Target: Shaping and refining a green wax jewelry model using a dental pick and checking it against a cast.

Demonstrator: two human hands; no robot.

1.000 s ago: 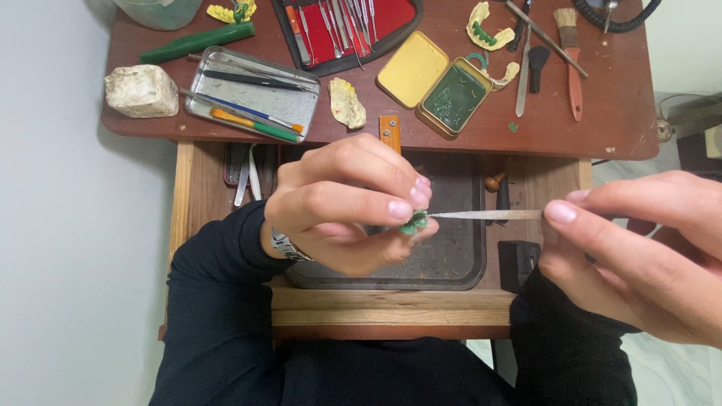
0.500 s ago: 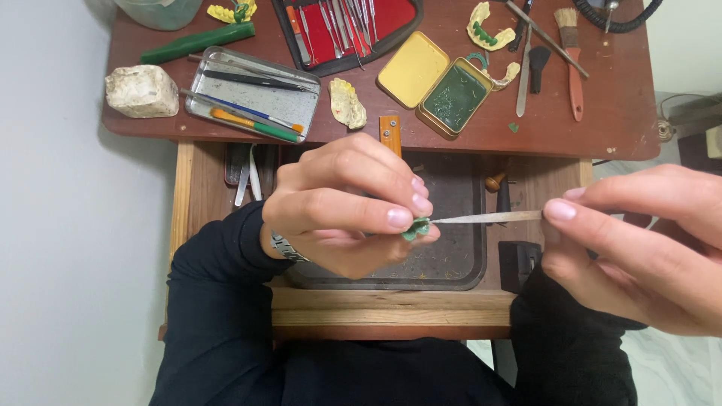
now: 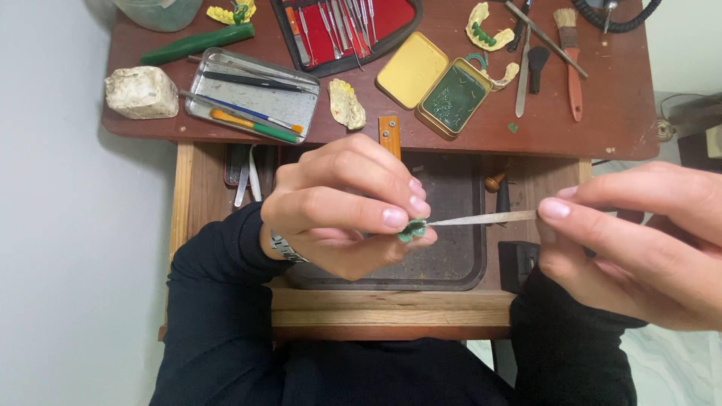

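Left hand [image 3: 338,210] pinches the small green wax piece [image 3: 411,230] above the dark tray [image 3: 459,271]; compared with before, right hand [image 3: 639,240] at 3 o'clock gripping the thin metal tool [image 3: 481,219] has barely shifted, tip touching wax.

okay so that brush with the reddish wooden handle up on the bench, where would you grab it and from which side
Probably by the bare lower handle of the brush, coming from the near bench edge. It lies flat, bristles pointing away, with a metal blade close alongside; the tapered near end has open wood bench around it.
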